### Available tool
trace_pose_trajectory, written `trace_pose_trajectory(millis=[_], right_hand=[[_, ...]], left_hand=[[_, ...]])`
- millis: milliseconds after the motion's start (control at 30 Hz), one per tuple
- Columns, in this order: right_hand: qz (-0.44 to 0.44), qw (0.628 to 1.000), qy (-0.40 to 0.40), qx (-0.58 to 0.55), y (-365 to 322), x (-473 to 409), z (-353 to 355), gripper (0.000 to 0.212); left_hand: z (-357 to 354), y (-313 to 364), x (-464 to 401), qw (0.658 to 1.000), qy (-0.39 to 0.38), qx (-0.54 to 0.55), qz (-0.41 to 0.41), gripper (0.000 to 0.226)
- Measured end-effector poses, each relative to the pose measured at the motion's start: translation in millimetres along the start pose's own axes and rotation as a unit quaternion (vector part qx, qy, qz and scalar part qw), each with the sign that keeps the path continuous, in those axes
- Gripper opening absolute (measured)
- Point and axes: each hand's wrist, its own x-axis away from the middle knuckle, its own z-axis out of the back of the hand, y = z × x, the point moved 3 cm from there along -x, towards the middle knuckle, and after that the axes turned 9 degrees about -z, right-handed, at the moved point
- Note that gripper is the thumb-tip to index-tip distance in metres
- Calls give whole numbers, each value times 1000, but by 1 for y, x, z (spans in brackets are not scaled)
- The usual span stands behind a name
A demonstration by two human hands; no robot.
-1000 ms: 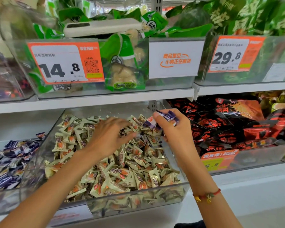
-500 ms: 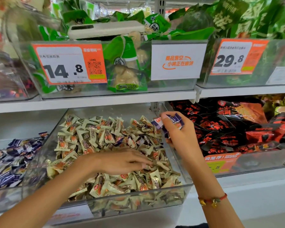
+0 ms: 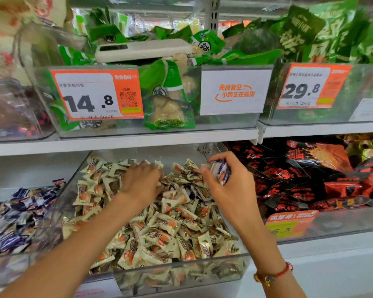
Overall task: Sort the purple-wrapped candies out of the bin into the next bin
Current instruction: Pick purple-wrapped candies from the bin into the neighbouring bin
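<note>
I see the right hand (image 3: 228,186) gripping purple-wrapped candies (image 3: 221,172) over the far right of the clear bin (image 3: 181,274). The left hand (image 3: 141,179) digs, fingers curled, into the cream-wrapped candies (image 3: 159,231); I cannot tell whether it holds any. The next bin (image 3: 7,269), left, holds purple ones.

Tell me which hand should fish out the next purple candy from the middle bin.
Left. The left hand is already down in the cream candies of the middle bin, fingers buried. The right hand hovers above, already gripping purple candies.
</note>
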Motion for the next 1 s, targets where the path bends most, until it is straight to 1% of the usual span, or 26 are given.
trace_pose_trajectory(millis=[67,100,167,233,267,300,367,467,533,633,767,833,900,933,1000], right_hand=[[9,999,-14,27,1,1,-5,14],[12,999,-19,41,2,1,-7,14],[11,997,-25,68,4,1,-9,12],[9,994,-37,102,8,1,-10,11],[9,992,-53,113,8,2,-11,11],[8,991,-72,113,9,3,-12,11],[3,989,-108,98,10,4,-17,12],[-15,988,-137,71,8,-3,-27,11],[-28,988,-144,56,5,-12,-36,10],[-38,985,-154,70,2,-26,-53,5],[-12,983,-142,118,4,-46,-76,7],[25,978,-135,157,3,-53,-89,11],[76,965,-135,211,2,-53,-106,21],[96,956,-148,233,3,-53,-116,28],[104,931,-214,277,9,-50,-136,41]], left_hand=[[-17,0,-6,997,-3,-69,21,44],[-21,-1,-8,996,4,-84,28,46],[-26,-5,-8,995,18,-97,21,38],[-26,-6,-6,994,49,-101,-11,25],[-26,-9,-3,994,69,-78,-22,21],[-25,-13,1,995,87,-32,-22,20],[-17,-21,11,987,138,86,-9,23],[1,-28,34,946,245,212,12,19],[13,-36,53,916,284,278,46,19],[17,-45,77,898,295,315,90,21],[8,-43,96,869,294,387,87,21],[2,-44,99,870,283,395,79,22],[-4,-46,100,875,271,393,77,23],[-7,-47,100,879,265,388,79,23],[-10,-46,102,889,256,369,87,26]])
